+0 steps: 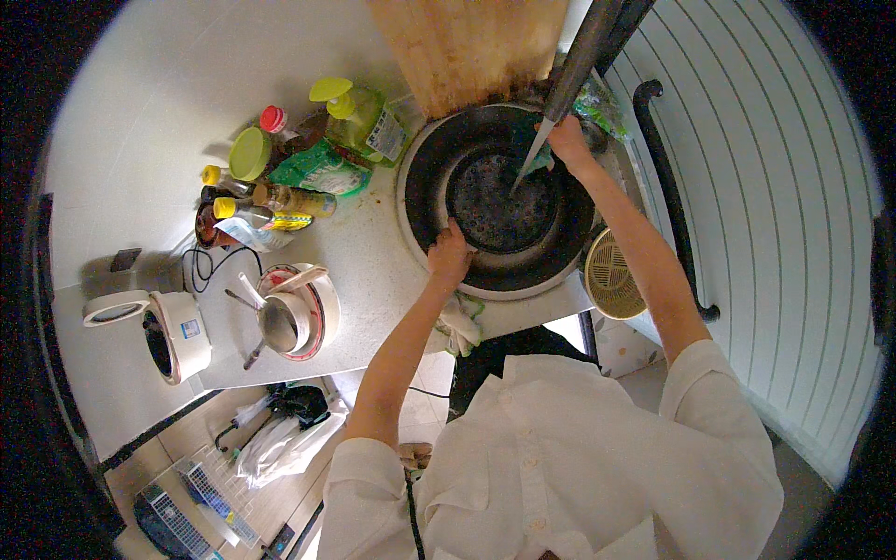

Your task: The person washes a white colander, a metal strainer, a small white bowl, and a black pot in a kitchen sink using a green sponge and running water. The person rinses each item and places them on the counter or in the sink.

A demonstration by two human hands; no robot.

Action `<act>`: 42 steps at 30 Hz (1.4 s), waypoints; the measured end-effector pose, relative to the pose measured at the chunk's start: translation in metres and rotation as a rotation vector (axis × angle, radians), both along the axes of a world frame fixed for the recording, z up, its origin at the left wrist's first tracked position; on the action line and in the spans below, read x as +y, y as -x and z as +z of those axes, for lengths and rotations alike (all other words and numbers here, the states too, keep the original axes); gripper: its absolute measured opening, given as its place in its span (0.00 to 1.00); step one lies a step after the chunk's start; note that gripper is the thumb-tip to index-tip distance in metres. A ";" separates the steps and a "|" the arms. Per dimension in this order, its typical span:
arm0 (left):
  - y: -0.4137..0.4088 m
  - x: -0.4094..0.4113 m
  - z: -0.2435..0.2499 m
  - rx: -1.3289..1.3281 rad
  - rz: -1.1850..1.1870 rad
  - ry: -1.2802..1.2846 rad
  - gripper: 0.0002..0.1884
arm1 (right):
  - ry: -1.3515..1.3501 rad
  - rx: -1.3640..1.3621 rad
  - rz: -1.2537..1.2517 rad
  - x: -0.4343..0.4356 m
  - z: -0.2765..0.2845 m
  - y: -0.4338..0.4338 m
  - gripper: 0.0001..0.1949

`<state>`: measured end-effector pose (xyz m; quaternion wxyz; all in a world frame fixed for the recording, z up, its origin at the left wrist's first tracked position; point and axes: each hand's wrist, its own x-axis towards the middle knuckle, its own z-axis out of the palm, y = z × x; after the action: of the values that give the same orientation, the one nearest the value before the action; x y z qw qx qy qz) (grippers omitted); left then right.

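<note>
A round dark vessel (427, 175), which looks like a pan or basin, sits inside a pale round rim (404, 210) in the counter. From above, a dark faucet (584, 56) sends a thin stream of water (533, 155) into it. At the near left side, my left hand (449, 255) grips the vessel's edge, its thumb pointing inward. My right hand (570, 143) is at the far right inside wall, closed on a green scouring pad or cloth (540, 162), partly hidden by the stream. The vessel's floor (500, 210) looks dark and speckled.
A wooden board (476, 49) stands behind the sink. Left are a pump bottle (364, 129), several condiment bottles (294, 198), stacked bowls with a ladle (283, 322) and a white lidded appliance (182, 336). A cloth (460, 325) hangs at the front; a yellow strainer (612, 276) is right.
</note>
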<state>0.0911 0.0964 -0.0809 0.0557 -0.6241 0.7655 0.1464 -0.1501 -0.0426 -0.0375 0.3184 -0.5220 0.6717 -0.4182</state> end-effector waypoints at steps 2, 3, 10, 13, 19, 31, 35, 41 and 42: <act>0.003 0.000 0.011 -0.014 0.013 -0.043 0.42 | -0.002 -0.008 0.000 -0.001 -0.003 0.001 0.10; 0.004 -0.001 0.018 -0.021 0.019 -0.062 0.41 | 0.002 -0.003 -0.004 -0.004 -0.007 0.002 0.10; -0.001 0.003 -0.001 0.035 -0.038 0.008 0.41 | 0.052 0.052 -0.092 0.003 0.026 -0.014 0.09; 0.001 0.003 0.000 0.053 -0.039 0.010 0.41 | 0.077 0.115 -0.195 -0.021 0.004 -0.011 0.08; 0.005 -0.001 0.007 0.029 0.001 -0.070 0.42 | 0.279 0.402 0.017 0.009 -0.031 -0.027 0.09; 0.007 -0.002 -0.001 -0.041 0.020 -0.007 0.44 | 0.038 0.560 0.435 0.065 -0.134 -0.118 0.18; 0.007 -0.001 0.002 -0.053 0.028 -0.048 0.44 | -0.034 0.473 0.628 0.075 -0.129 -0.112 0.20; 0.006 -0.003 -0.004 -0.033 -0.001 -0.024 0.43 | -0.276 0.530 0.648 0.075 -0.162 -0.076 0.16; 0.004 -0.002 -0.006 -0.022 0.003 -0.017 0.43 | -0.362 0.565 0.613 0.071 -0.151 -0.074 0.15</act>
<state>0.0873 0.0944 -0.0874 0.0693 -0.6265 0.7625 0.1460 -0.0760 0.0288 -0.1881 0.3180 -0.7262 0.6092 -0.0217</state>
